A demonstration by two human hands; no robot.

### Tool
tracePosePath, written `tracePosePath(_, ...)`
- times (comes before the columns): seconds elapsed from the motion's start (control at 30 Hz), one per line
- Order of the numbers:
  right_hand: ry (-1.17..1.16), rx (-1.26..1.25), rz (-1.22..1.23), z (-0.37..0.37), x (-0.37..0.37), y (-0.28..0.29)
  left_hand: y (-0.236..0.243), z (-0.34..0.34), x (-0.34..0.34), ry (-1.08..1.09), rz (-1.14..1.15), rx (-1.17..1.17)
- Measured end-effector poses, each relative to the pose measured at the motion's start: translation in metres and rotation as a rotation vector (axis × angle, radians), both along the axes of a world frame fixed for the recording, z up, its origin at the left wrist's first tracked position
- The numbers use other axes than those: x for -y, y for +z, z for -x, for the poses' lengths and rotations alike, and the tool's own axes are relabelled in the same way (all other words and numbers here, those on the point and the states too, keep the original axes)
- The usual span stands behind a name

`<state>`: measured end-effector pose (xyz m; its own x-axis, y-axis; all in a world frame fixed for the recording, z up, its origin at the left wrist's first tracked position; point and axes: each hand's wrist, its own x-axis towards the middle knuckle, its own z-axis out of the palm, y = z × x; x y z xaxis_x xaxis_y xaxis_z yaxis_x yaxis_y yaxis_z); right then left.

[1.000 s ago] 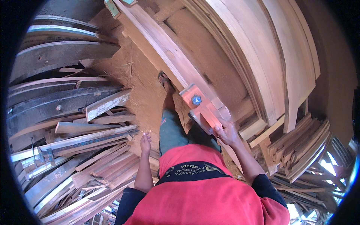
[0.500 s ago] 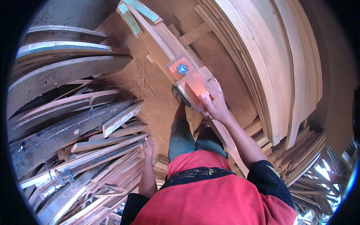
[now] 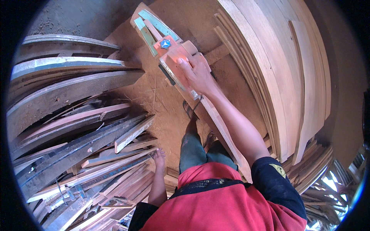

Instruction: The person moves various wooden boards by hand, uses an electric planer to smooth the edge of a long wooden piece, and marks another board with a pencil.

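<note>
My right hand [image 3: 198, 77] is wrapped round the handle of an orange electric planer [image 3: 173, 57] with a blue knob at its front. The planer rests on the narrow upper edge of a long wooden board [image 3: 223, 131], which runs from beside my body to the far end. There the board sits between two pale green wooden strips [image 3: 158, 24] set in a V. My left hand [image 3: 159, 157] hangs low on the left, fingers apart and holding nothing, near the ends of some stacked timber.
Curved dark planks [image 3: 73, 84] lean along the left, with loose timber offcuts [image 3: 115, 188] below them. Wide pale boards [image 3: 269, 77] stand stacked on the right. Sawdust [image 3: 154, 100] covers the floor, and more thin strips [image 3: 314, 165] lie at lower right.
My right hand has pushed the planer forward along the board, away from my body, to near the green strips. My right arm is stretched further out; the left hand still hangs empty.
</note>
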<state>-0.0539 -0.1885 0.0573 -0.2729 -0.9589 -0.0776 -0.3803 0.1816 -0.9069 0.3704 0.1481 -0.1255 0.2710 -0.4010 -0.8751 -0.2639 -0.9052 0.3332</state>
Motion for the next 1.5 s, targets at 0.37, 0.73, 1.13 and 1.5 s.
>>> tracePosePath(0.37,-0.006,0.048,-0.070,-0.014,0.169,-0.010,0.010,0.014,0.007,0.068,0.023,-0.030)
tracePosePath(0.73,-0.029,-0.008,-0.002,0.000,0.041,0.030,0.002,0.015,-0.043,0.023,-0.007,-0.087)
tracePosePath(1.13,-0.404,0.311,-0.418,0.066,-0.588,0.182,-0.010,0.073,-0.042,-0.393,0.092,-0.173)
tracePosePath(1.5,-0.678,-0.076,-0.483,0.047,-0.919,0.127,0.061,0.109,-0.157,-1.055,0.169,-0.166)
